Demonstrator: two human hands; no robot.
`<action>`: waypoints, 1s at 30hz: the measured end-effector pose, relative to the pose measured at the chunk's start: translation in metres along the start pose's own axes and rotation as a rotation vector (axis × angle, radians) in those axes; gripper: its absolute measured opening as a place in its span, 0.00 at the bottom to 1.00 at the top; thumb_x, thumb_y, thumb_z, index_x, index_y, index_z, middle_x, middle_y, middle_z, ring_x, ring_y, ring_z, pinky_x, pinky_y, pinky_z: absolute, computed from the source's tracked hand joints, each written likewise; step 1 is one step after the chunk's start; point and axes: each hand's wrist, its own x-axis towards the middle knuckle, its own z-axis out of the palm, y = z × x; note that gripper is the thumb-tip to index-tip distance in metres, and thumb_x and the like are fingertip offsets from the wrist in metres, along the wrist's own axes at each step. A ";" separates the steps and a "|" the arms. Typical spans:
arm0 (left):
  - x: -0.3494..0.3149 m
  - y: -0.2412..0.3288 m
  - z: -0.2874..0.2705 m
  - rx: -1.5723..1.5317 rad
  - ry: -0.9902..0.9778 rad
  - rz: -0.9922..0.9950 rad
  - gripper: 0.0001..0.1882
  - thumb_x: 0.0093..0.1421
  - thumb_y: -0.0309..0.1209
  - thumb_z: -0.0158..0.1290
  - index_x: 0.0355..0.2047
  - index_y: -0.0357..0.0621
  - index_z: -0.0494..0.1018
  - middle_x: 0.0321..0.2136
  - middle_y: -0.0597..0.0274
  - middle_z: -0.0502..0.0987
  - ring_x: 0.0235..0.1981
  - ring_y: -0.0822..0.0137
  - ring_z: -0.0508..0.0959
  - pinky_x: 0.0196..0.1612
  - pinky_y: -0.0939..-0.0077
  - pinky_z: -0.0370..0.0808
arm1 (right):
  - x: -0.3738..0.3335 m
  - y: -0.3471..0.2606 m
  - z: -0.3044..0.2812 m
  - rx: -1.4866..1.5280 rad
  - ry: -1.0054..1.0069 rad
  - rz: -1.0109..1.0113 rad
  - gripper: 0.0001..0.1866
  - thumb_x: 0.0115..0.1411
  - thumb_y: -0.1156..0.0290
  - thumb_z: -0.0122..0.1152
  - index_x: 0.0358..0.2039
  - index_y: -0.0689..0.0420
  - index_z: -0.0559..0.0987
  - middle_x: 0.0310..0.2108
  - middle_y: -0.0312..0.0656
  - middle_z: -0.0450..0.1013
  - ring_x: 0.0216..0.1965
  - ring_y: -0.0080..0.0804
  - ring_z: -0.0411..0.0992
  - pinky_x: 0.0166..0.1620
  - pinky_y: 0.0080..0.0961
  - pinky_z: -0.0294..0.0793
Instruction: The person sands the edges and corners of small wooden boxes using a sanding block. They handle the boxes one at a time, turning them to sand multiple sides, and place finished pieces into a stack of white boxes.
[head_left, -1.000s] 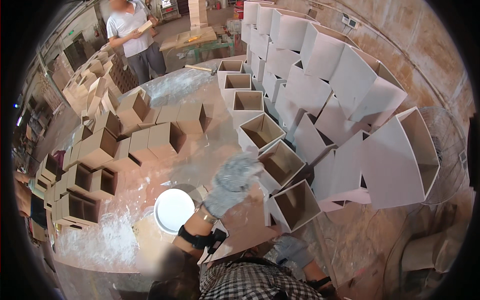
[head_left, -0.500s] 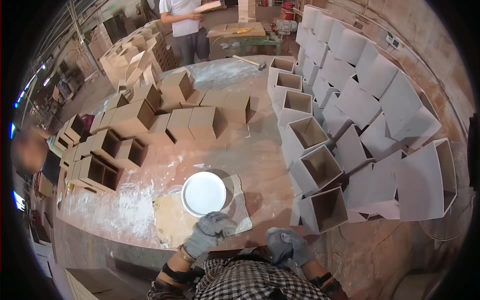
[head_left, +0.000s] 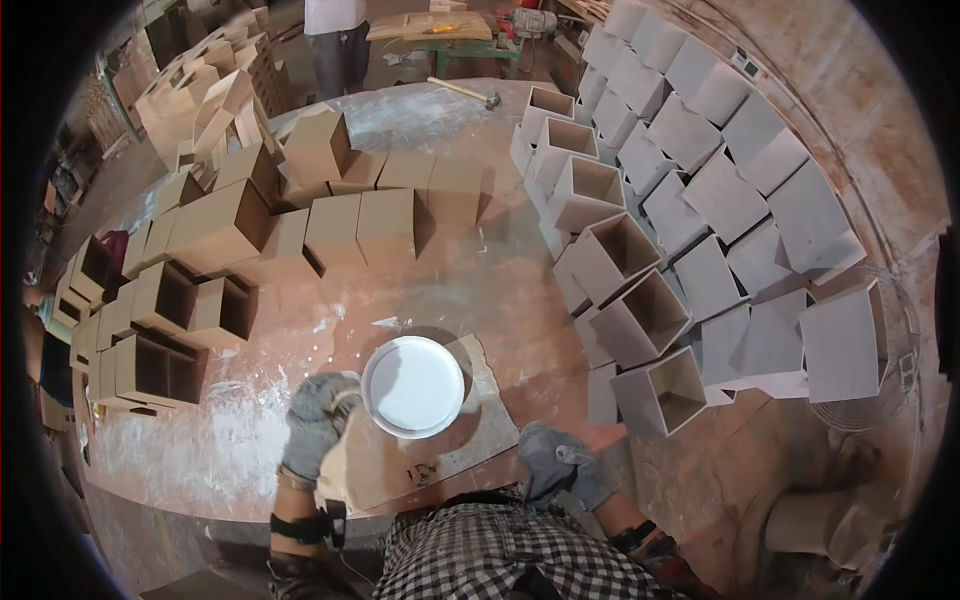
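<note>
Both of my hands wear grey gloves. My left hand, its fingers curled, is at the left side of a round white tub. Whether those fingers grip the tub's side or something else I cannot make out. The tub stands on a flat brown sheet, like cardboard, at the table's near edge. To the right of this sheet, my right hand is closed in front of my checked shirt. Something grey and pale shows at its fingers, too unclear to name.
Plain brown open boxes stand in rows on the table's left. Pale-coated boxes are stacked along the right. A hammer lies at the far edge. Beyond it a person stands beside a small worktable.
My left hand has moved from the tub's near side to its left side. My right hand stays closed near my body. The view has shifted, so the boxes appear farther left and higher.
</note>
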 end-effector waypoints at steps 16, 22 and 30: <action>0.121 -0.150 -0.037 0.394 0.035 0.293 0.31 0.49 0.34 0.58 0.55 0.45 0.65 0.56 0.51 0.66 0.59 0.49 0.63 0.63 0.56 0.58 | -0.016 0.021 0.075 0.138 0.442 0.049 0.19 0.59 0.71 0.48 0.51 0.64 0.71 0.48 0.45 0.71 0.49 0.36 0.70 0.53 0.30 0.71; 0.176 -0.161 -0.012 0.523 -0.047 0.393 0.31 0.52 0.35 0.56 0.57 0.43 0.64 0.59 0.49 0.62 0.62 0.49 0.60 0.65 0.56 0.54 | -0.001 0.021 0.091 0.150 0.487 0.079 0.20 0.57 0.71 0.49 0.50 0.64 0.71 0.47 0.46 0.71 0.48 0.36 0.71 0.53 0.31 0.72; 0.248 -0.141 0.071 0.712 -0.128 0.813 0.29 0.56 0.37 0.48 0.59 0.46 0.63 0.64 0.51 0.56 0.67 0.50 0.52 0.68 0.51 0.45 | 0.009 0.016 0.094 0.154 0.516 0.091 0.22 0.54 0.72 0.50 0.50 0.66 0.71 0.46 0.46 0.72 0.47 0.37 0.71 0.52 0.32 0.72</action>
